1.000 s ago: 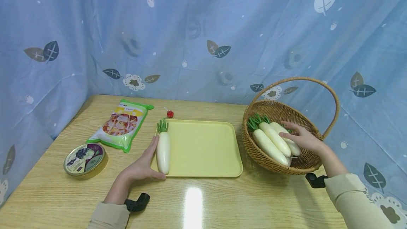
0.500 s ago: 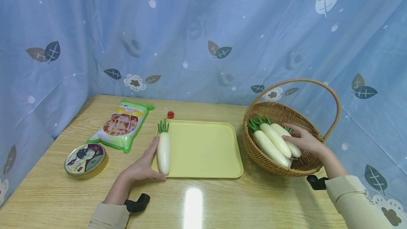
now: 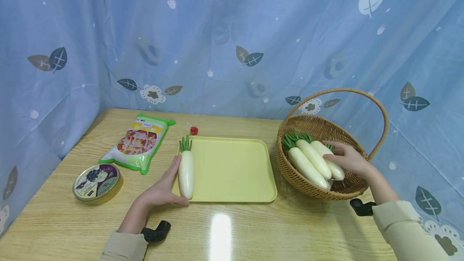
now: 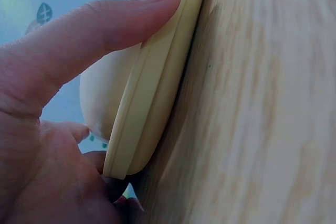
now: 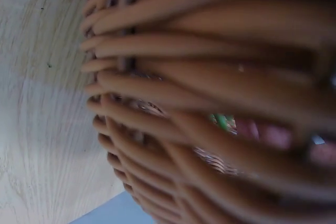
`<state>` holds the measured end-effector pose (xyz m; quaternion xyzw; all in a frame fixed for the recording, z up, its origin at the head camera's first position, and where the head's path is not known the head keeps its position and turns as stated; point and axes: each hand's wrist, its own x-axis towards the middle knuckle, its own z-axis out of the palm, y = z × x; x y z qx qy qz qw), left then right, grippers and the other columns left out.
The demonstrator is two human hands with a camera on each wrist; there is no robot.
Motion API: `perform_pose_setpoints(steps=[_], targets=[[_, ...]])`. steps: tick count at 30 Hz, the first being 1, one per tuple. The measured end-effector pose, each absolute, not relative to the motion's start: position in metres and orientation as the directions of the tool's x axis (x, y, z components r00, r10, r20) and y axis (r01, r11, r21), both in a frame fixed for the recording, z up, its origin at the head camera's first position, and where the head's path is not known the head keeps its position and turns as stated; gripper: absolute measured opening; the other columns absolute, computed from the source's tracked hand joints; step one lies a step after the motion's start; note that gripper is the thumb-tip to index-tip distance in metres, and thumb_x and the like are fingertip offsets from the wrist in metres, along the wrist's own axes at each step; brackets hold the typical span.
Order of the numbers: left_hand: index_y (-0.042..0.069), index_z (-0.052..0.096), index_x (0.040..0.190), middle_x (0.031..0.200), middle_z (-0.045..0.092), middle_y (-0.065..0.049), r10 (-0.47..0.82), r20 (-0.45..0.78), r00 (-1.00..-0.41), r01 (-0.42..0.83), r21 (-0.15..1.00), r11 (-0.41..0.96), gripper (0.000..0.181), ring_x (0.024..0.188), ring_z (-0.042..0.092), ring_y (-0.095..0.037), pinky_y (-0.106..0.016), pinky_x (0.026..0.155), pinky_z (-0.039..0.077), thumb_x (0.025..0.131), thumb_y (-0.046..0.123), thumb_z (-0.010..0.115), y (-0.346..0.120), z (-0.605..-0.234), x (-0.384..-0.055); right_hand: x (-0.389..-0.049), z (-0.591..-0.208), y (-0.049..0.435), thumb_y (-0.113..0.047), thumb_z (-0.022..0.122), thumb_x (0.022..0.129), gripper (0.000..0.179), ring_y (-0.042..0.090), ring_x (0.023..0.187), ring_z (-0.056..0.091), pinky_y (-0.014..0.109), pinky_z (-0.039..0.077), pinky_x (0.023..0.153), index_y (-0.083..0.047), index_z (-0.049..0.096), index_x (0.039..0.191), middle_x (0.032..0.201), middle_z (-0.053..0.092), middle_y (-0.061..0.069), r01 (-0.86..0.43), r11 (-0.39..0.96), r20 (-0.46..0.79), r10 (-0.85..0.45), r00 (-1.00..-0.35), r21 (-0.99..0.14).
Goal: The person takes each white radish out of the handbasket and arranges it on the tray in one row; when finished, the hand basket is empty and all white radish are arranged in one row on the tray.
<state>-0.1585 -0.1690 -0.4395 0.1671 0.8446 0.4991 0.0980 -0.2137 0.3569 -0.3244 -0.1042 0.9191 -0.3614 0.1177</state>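
Observation:
At the left end of a yellow tray (image 3: 232,172), my left hand (image 3: 159,190) holds the near corner. Its thumb (image 4: 105,30) lies along the front rim, and the other fingers reach along the left side. One white radish (image 3: 186,174) with green leaf stubs lies lengthwise inside the tray, close to this hand. My right hand (image 3: 349,159) is inside a wicker basket (image 3: 290,178) and grips the rightmost white radish (image 3: 335,170), thumb on its upper side; some fingertips are hidden. Beside it lie more white radishes (image 3: 308,168). Basket weave covers most of the right wrist view.
A green-edged food packet (image 3: 139,142) and a round tin (image 3: 96,182) stand on the left of the wooden table (image 3: 250,233). A small red item (image 3: 193,130) lies behind the tray. The basket's tall handle (image 3: 384,120) arches above its opening. A blue curtain (image 3: 217,43) hangs behind.
My right hand has shifted slightly to the right, and the rightmost radish has moved a little the same way. The left hand and the tray stay where they were.

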Motion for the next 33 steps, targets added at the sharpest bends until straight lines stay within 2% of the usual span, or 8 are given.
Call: perform_pose_setpoints(steps=[6, 14, 18, 22, 27, 33], targets=[[0.006, -0.011, 0.145, 0.149, -0.016, -0.021, 0.383, 0.005, -0.924, 0.189, 0.876, 0.444, 0.134, 0.134, -0.011, -0.041, -0.062, 0.102, 0.001, 0.055, 0.023, 0.087, -0.169, -0.439, -0.158, -0.210, -0.321, 0.360, -0.028, 0.052, 0.093, 0.063, 0.043, 0.101, 0.054, 0.035, 0.053, 0.068, 0.006, 0.027, 0.140, 0.124, 0.038, 0.042, -0.086, 0.735, -0.162, -0.260, -0.952, -0.673], [0.007, -0.011, 0.145, 0.149, -0.016, -0.021, 0.383, 0.001, -0.924, 0.185, 0.877, 0.443, 0.134, 0.134, -0.011, -0.042, -0.063, 0.102, 0.001, 0.055, 0.022, 0.087, -0.169, -0.435, -0.157, -0.210, -0.321, 0.367, -0.023, 0.056, 0.091, 0.069, 0.030, 0.095, 0.059, 0.037, 0.053, 0.069, 0.002, 0.019, 0.143, 0.132, 0.024, 0.042, 0.010, 0.651, -0.263, -0.294, -0.919, -0.759], [0.007, -0.011, 0.145, 0.149, -0.016, -0.021, 0.384, 0.001, -0.923, 0.188, 0.873, 0.450, 0.134, 0.134, -0.010, -0.042, -0.063, 0.101, 0.001, 0.055, 0.023, 0.087, -0.169, -0.436, -0.157, -0.209, -0.321, 0.369, -0.021, 0.056, 0.091, 0.070, 0.026, 0.090, 0.061, 0.039, 0.054, 0.067, 0.002, 0.016, 0.144, 0.132, 0.026, 0.043, 0.023, 0.631, -0.281, -0.313, -0.907, -0.775], [0.006, -0.011, 0.145, 0.149, -0.016, -0.022, 0.381, 0.003, -0.925, 0.190, 0.870, 0.455, 0.134, 0.134, -0.010, -0.043, -0.064, 0.101, 0.001, 0.055, 0.025, 0.086, -0.169, -0.437, -0.156, -0.207, -0.320, 0.369, -0.020, 0.055, 0.091, 0.069, 0.021, 0.085, 0.062, 0.039, 0.054, 0.064, 0.003, 0.017, 0.144, 0.131, 0.029, 0.042, 0.008, 0.629, -0.267, -0.319, -0.909, -0.777], [0.005, -0.011, 0.145, 0.149, -0.015, -0.022, 0.380, 0.006, -0.925, 0.192, 0.871, 0.452, 0.134, 0.134, -0.010, -0.042, -0.064, 0.101, 0.001, 0.056, 0.026, 0.086, -0.168, -0.440, -0.156, -0.204, -0.317, 0.370, -0.018, 0.052, 0.093, 0.068, 0.020, 0.078, 0.063, 0.040, 0.053, 0.059, 0.001, 0.014, 0.145, 0.132, 0.026, 0.041, 0.001, 0.590, -0.221, -0.300, -0.928, -0.807], [0.007, -0.012, 0.145, 0.149, -0.015, -0.020, 0.377, -0.002, -0.926, 0.183, 0.873, 0.453, 0.135, 0.134, -0.010, -0.041, -0.063, 0.102, 0.002, 0.055, 0.027, 0.086, -0.168, -0.440, -0.158, -0.200, -0.310, 0.368, -0.018, 0.052, 0.093, 0.069, 0.018, 0.077, 0.062, 0.041, 0.054, 0.060, -0.004, 0.010, 0.146, 0.131, 0.028, 0.037, -0.017, 0.564, -0.178, -0.288, -0.941, -0.826]])
